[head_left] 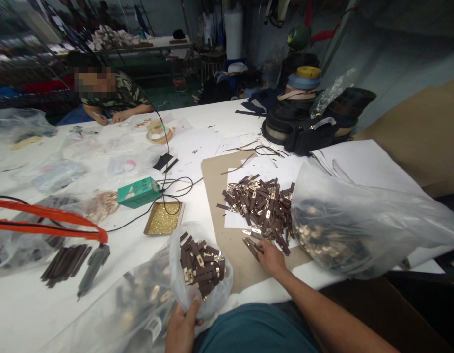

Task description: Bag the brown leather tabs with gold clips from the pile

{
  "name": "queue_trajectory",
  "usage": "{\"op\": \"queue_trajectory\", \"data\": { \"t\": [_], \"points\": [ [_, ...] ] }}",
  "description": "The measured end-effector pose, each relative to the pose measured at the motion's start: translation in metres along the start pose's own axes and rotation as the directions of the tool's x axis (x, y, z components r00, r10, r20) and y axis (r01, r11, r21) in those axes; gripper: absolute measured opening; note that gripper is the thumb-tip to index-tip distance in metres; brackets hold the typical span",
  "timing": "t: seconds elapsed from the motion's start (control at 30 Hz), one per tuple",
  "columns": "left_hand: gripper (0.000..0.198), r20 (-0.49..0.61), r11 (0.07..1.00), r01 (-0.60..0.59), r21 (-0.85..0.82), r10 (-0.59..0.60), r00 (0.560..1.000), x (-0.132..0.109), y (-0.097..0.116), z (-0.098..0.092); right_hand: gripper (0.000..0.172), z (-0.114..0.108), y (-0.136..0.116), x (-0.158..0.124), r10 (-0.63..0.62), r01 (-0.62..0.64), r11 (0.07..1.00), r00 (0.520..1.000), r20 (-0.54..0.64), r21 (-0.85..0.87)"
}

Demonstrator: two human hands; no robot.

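Note:
My left hand (pixel 183 324) grips the near rim of a clear plastic bag (pixel 227 283), thumb over the edge. Inside the open bag lie several short brown straps with gold-coloured metal ends (pixel 202 267). My right hand (pixel 271 259) is closed on brown straps with metal ends (pixel 252 246), held low over the tan cardboard (pixel 232 267); how many it holds is unclear. Just beyond that hand spreads a loose pile of the same straps (pixel 261 203) on white paper. To the right of the pile sits a large filled plastic bag (pixel 330 230).
A shallow tray of small gold pieces (pixel 164 218) and a green box with cables (pixel 138 192) stand left of the cardboard. A grey tool (pixel 94 267) hangs from an orange cord beside dark strips (pixel 65 264). Tape rolls (pixel 159 132) lie farther back. A person (pixel 116 95) sits across the table.

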State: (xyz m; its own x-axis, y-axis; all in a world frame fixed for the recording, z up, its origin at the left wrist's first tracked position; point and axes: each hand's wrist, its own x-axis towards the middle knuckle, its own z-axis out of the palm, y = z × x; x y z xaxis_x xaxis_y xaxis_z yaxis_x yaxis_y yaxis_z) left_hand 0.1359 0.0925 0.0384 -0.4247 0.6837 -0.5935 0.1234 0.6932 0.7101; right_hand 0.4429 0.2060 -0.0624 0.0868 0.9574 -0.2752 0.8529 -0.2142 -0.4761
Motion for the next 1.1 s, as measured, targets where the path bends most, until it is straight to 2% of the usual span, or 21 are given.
{"op": "queue_trajectory", "data": {
  "t": [0.07,0.17,0.27,0.33,0.37,0.43,0.47,0.5,0.57,0.63,0.7,0.73,0.83,0.93,1.03,1.1],
  "points": [
    [0.064,0.031,1.0,0.018,0.002,-0.018,0.999,0.003,-0.004,-0.003,0.016,0.0,0.003,0.002,0.001,0.0,0.999,1.0,-0.02,0.035],
    [0.066,0.037,1.0,0.023,0.0,-0.023,0.999,0.005,-0.009,-0.006,0.02,-0.005,-0.001,0.004,0.058,-0.047,0.989,0.996,-0.074,0.142],
    [0.068,0.057,0.999,0.039,-0.008,-0.038,0.998,0.007,-0.009,-0.007,0.02,-0.012,-0.029,-0.001,0.035,-0.018,0.968,0.997,-0.064,0.252],
    [0.07,0.08,0.998,0.066,-0.018,-0.065,0.995,0.008,-0.007,-0.007,0.015,-0.014,-0.062,-0.009,-0.107,0.083,0.941,0.993,0.054,0.328],
    [0.072,0.088,0.996,0.079,-0.028,-0.076,0.993,0.008,-0.006,-0.007,0.016,-0.014,-0.079,-0.013,-0.223,0.154,0.909,0.965,0.138,0.388],
    [0.075,0.088,0.995,0.088,-0.048,-0.084,0.993,0.008,-0.005,-0.007,0.032,-0.013,-0.107,-0.018,-0.444,0.267,0.821,0.854,0.27,0.505],
    [0.075,0.081,0.995,0.085,-0.049,-0.081,0.993,0.007,-0.005,-0.007,0.038,-0.013,-0.116,-0.018,-0.49,0.291,0.799,0.822,0.291,0.526],
    [0.075,0.062,0.996,0.075,-0.044,-0.072,0.996,0.006,-0.005,-0.007,0.043,-0.014,-0.119,-0.015,-0.488,0.305,0.809,0.825,0.285,0.502],
    [0.073,0.009,0.999,0.043,-0.023,-0.042,0.999,0.003,-0.008,-0.007,0.049,-0.017,-0.11,-0.004,-0.377,0.299,0.9,0.898,0.226,0.316],
    [0.071,-0.002,0.999,0.034,-0.006,-0.034,0.999,0.003,-0.012,-0.008,0.058,-0.022,-0.088,0.012,-0.257,0.254,0.966,0.95,0.176,0.039],
    [0.072,0.032,0.999,0.051,-0.009,-0.051,0.998,0.004,-0.016,-0.009,0.064,-0.027,-0.064,0.026,-0.195,0.229,0.96,0.96,0.2,-0.159],
    [0.073,0.05,0.998,0.064,-0.012,-0.063,0.997,0.005,-0.017,-0.009,0.06,-0.028,-0.055,0.03,-0.188,0.234,0.949,0.958,0.218,-0.212],
    [0.072,0.041,0.998,0.065,-0.01,-0.064,0.997,0.005,-0.012,-0.007,0.044,-0.027,-0.041,0.032,-0.233,0.296,0.916,0.942,0.243,-0.271],
    [0.069,0.0,1.0,0.031,-0.001,-0.031,1.0,0.0,-0.002,-0.002,0.034,-0.023,-0.04,0.025,-0.252,0.315,0.909,0.937,0.243,-0.274],
    [0.065,-0.032,1.0,0.016,-0.006,-0.016,0.999,-0.004,0.005,0.001,0.027,-0.02,-0.044,0.02,-0.217,0.257,0.946,0.955,0.202,-0.2],
    [0.063,-0.042,1.0,0.02,-0.011,-0.02,0.999,-0.003,0.003,0.0,0.023,-0.016,-0.053,0.018,-0.127,0.145,0.985,0.977,0.173,-0.095]
  ]
}}
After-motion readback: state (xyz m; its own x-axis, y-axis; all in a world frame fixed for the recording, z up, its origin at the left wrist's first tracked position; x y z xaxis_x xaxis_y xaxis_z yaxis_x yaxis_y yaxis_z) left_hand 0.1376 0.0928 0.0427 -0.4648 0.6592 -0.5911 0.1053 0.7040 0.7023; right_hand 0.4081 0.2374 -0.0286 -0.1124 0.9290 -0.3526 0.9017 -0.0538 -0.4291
